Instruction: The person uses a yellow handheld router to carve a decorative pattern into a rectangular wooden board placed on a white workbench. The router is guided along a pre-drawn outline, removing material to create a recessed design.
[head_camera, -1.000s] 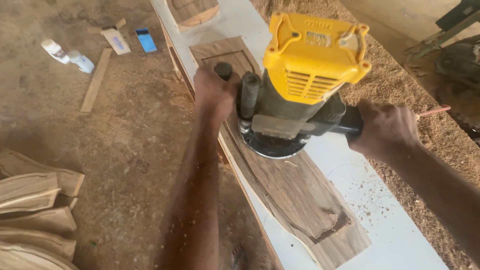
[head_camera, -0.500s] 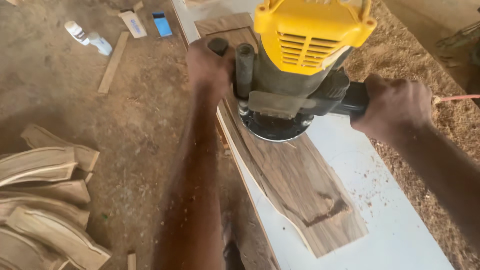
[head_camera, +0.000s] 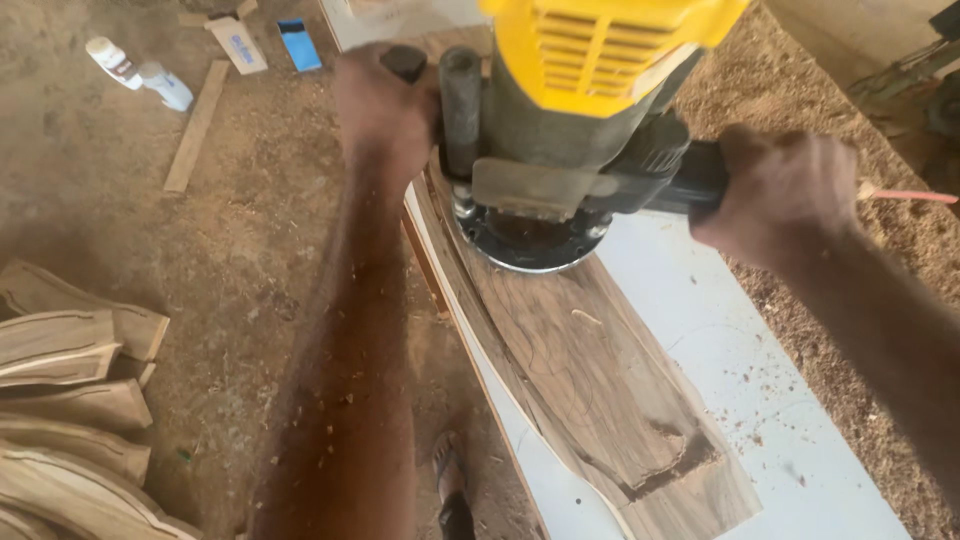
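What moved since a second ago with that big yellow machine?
The yellow router slid along the curved wooden board away from the person, toward its far end. Both hands, left and right, kept gripping its side handles. The board stayed flat on the white bench.

- The router (head_camera: 570, 130) is showing a bright yellow slotted top over a dull grey body and a black round base.
- Its side handles are showing black in the left hand (head_camera: 385, 115) and the right hand (head_camera: 785, 190).
- The shaped board (head_camera: 600, 385) is showing mid-brown with darker streaked grain.
- The bench top (head_camera: 730, 350) is showing white, flecked with brown chips.
- The dirt floor (head_camera: 230, 230) is lying reddish-brown.
- The stacked curved pieces (head_camera: 70, 400) are showing pale tan.
- The bottles (head_camera: 140, 75) are showing white.
- The small flat card (head_camera: 298, 45) is showing blue.
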